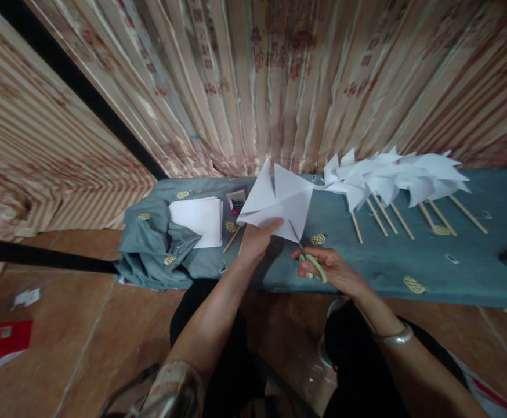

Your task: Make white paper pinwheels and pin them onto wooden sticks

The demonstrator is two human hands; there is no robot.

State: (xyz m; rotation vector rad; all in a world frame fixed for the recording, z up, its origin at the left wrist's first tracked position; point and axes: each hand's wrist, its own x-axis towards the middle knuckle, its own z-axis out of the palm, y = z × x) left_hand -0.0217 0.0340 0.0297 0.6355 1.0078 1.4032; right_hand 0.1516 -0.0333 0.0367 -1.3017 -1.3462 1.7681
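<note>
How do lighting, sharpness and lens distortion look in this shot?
Head view: light is dim, fading toward the upper right corner; head view: curtain folds fan outward, suggesting wide-lens distortion; head view: slightly soft overall, though left hand, right hand, scissors and cut paper are readable; overlapping pinwheels partly blend together.

R bangle (396, 336): silvery, rounded band, I see
Trousers (349, 354): blk, plain AFAICT
L sleeve (178, 380): pale, patterned, abt elbow-length, blurry on my feed

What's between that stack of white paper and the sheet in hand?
In the head view, a small packet with dark contents and, nearer the person, a wooden stick lie between the paper stack and the sheet.
</note>
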